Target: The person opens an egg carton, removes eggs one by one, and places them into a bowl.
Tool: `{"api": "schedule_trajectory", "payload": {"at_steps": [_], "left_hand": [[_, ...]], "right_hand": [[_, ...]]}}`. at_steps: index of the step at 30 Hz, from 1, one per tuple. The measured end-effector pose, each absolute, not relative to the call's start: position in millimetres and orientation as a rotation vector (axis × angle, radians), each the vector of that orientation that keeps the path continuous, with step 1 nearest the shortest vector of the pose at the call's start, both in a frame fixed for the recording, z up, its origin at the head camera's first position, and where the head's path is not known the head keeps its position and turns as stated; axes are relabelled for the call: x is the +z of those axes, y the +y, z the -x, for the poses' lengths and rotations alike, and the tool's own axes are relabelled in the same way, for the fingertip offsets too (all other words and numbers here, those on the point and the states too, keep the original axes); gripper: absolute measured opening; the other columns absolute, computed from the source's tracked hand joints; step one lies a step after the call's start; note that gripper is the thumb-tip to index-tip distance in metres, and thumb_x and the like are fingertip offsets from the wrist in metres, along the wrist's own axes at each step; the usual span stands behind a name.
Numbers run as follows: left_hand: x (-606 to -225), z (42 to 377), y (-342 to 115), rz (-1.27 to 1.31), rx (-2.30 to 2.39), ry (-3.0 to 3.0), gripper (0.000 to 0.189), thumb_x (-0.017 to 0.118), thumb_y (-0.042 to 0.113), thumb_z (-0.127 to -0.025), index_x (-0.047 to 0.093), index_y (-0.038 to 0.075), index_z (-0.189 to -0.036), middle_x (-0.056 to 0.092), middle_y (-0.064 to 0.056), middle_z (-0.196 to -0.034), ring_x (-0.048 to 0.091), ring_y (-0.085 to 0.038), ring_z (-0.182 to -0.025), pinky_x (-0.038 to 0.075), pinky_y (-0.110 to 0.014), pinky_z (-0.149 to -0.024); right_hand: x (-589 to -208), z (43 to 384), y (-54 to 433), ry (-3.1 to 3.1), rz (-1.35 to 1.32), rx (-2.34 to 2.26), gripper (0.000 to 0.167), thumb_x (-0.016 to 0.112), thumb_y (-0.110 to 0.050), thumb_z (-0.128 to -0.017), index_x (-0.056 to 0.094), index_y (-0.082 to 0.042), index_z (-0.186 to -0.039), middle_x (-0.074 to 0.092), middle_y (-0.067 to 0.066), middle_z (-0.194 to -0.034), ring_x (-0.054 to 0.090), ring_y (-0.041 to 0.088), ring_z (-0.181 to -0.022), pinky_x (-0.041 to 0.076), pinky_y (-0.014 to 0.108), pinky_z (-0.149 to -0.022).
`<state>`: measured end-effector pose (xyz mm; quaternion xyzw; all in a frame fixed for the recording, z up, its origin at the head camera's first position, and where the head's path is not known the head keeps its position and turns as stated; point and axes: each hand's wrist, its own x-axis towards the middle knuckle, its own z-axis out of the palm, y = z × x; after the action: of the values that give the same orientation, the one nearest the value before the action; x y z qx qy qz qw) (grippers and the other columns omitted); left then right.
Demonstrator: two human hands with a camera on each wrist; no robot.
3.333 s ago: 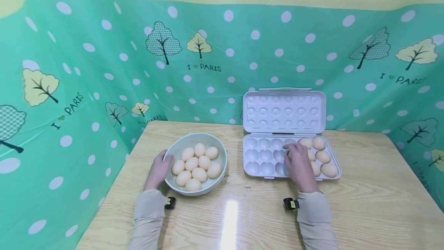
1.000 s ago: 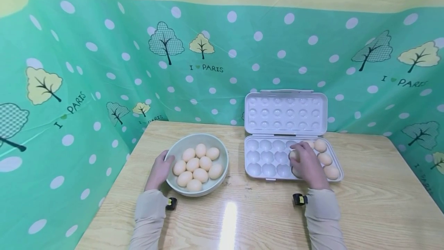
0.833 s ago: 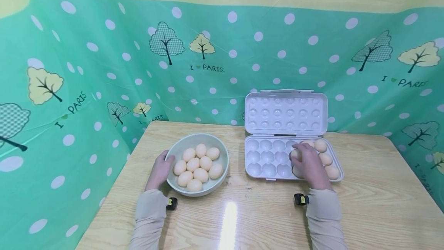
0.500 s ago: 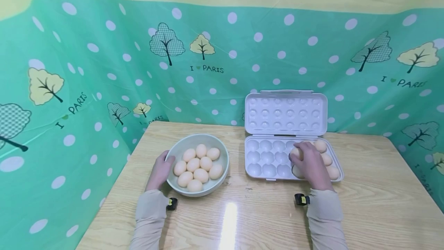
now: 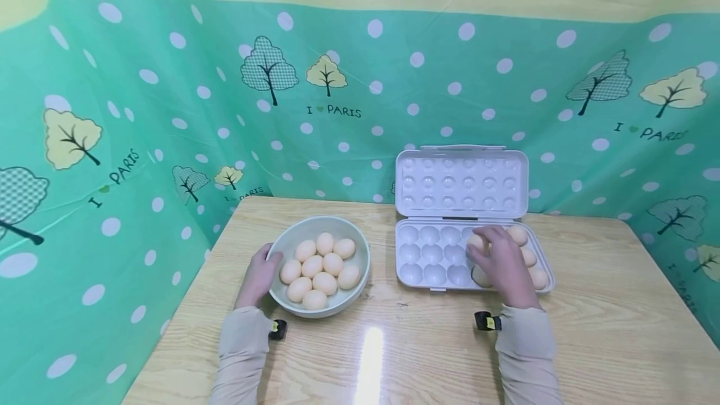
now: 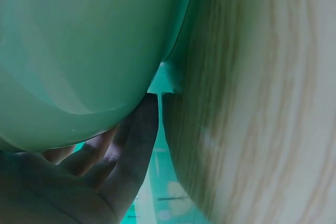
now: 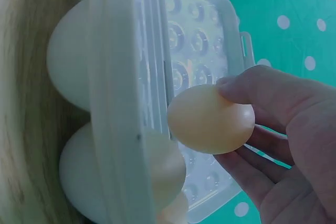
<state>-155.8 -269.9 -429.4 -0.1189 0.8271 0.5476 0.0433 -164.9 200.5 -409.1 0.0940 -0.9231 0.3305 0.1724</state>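
In the head view my left hand (image 5: 260, 277) grips the left rim of a pale green bowl (image 5: 363, 275), thumb over the rim and fingers against its outer side. Several eggs (image 5: 324, 283) lie in the bowl. To the right, a white plastic egg carton (image 5: 400, 255) stands with its lid (image 5: 461, 183) raised. My right hand (image 5: 506, 270) pinches an egg (image 7: 210, 119) between thumb and fingers, just above the carton's tray. Other eggs (image 5: 517, 235) sit in the right-hand cups, partly hidden by that hand. Cups in the left columns hold nothing.
Both bowl and carton stand on a light wooden table (image 5: 427, 349). Behind and at the sides hangs a green dotted cloth (image 5: 337, 142), close behind the raised lid. A wrist camera (image 5: 487, 321) sits at the right cuff.
Compared with 3.3 seconds ago, my right hand is farther right over the carton. In the last half second, its egg has risen slightly from the tray. My left hand keeps its hold on the bowl.
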Motion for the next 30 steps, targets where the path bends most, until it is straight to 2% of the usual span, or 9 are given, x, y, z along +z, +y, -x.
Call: {"api": "schedule_trajectory", "payload": {"at_steps": [9,16,22,30], "left_hand": [[-431,156,-270,0.385,1.631,2.534,0.051,0.036,0.023,-0.104,0.034,0.000,-0.150,0.037,-0.026,-0.153,0.035,-0.043,-0.142,0.031,-0.056,-0.117],[-431,158,-271,0.369,1.626,2.551,0.052,0.036,0.023,-0.104,0.035,-0.001,-0.149,0.038,-0.028,-0.152,0.037,-0.044,-0.141,0.032,-0.057,-0.116],[-429,157,-271,0.367,1.616,2.546,0.052,0.036,0.023,-0.104,0.033,-0.002,-0.150,0.036,-0.028,-0.153,0.035,-0.044,-0.142,0.030,-0.056,-0.117],[-429,156,-270,0.378,1.620,2.541,0.051,0.036,0.022,-0.105,0.034,-0.002,-0.150,0.037,-0.028,-0.152,0.035,-0.044,-0.142,0.031,-0.056,-0.117]], "right_hand": [[-401,163,183,-2.629,-0.263,1.016,0.038,0.068,-0.009,-0.091,0.061,0.007,-0.124,0.058,0.026,-0.126,0.057,0.043,-0.117,0.048,0.057,-0.100],[-397,167,158,-2.552,-0.348,1.050,0.037,0.073,-0.008,-0.086,0.064,0.005,-0.120,0.063,0.021,-0.120,0.060,0.036,-0.111,0.051,0.050,-0.098],[-397,170,139,-2.476,-0.418,1.063,0.035,0.076,-0.009,-0.084,0.067,0.003,-0.116,0.066,0.017,-0.113,0.063,0.032,-0.103,0.053,0.046,-0.092],[-394,170,127,-2.474,-0.465,1.086,0.033,0.076,-0.007,-0.083,0.068,0.002,-0.114,0.067,0.016,-0.114,0.064,0.032,-0.107,0.052,0.047,-0.097]]}}
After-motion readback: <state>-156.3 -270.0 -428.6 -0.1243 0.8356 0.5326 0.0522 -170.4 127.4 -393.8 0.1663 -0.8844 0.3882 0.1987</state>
